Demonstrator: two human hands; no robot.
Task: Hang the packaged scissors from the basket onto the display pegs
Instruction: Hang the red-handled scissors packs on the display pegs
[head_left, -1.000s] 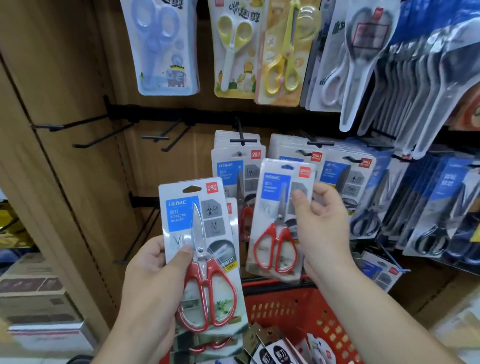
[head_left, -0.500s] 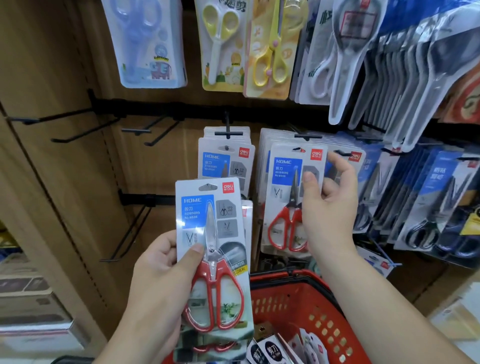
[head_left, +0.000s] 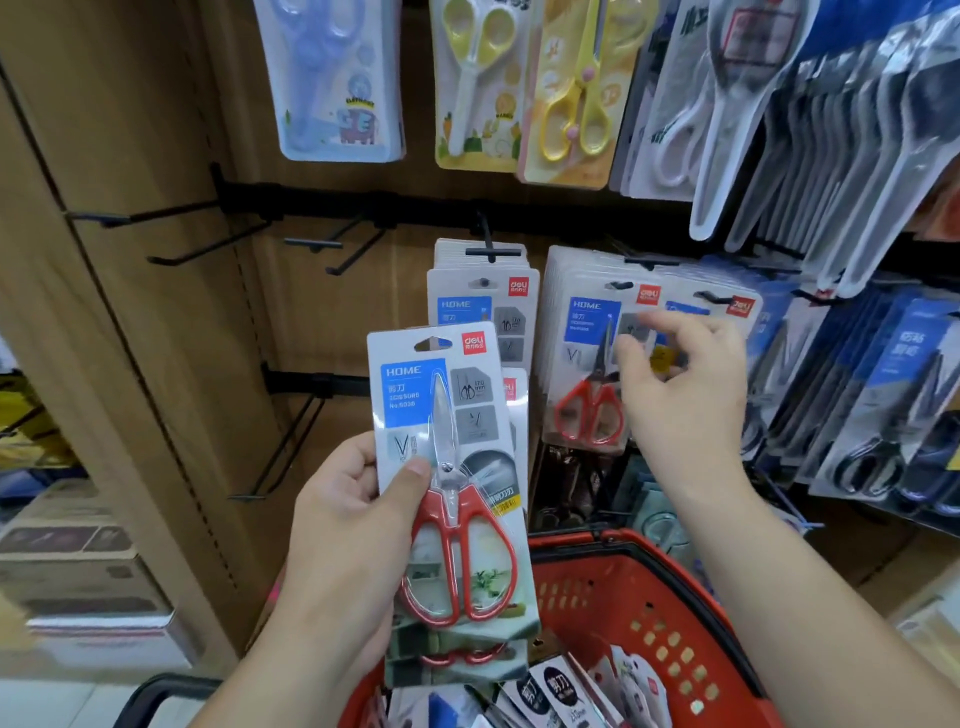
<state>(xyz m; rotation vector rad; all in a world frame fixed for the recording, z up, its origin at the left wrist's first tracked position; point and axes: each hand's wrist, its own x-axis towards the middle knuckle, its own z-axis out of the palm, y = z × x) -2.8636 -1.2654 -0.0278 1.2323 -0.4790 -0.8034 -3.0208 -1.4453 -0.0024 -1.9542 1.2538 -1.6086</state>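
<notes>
Gripping a stack (head_left: 452, 467) of scissor packs in your left hand (head_left: 343, 525), you held it upright at the centre of the frame. Your thumb pressed on the front card beside the blade and your fingers curled behind it. The front pack showed red-handled scissors. A second card's edge peeked out at its right, and another pair of red handles showed below.

Your right hand (head_left: 680, 395) hovered right of centre, fingers loosely apart and clasping nothing, just in front of the hung packs (head_left: 587, 364). The front one sat on its peg (head_left: 621, 285) with its red handles down. A second row (head_left: 483, 306) of the same packs hung just to its left.

The red basket (head_left: 613, 597) sat at lower right, below your forearms. Inside it lay loose packs (head_left: 558, 680), jumbled and overlapping, some with black labels; you could not count them from here.

Black side pegs (head_left: 171, 215) jutted from the rail at upper left. Yellow scissors (head_left: 478, 83) hung in cards along the top.
</notes>
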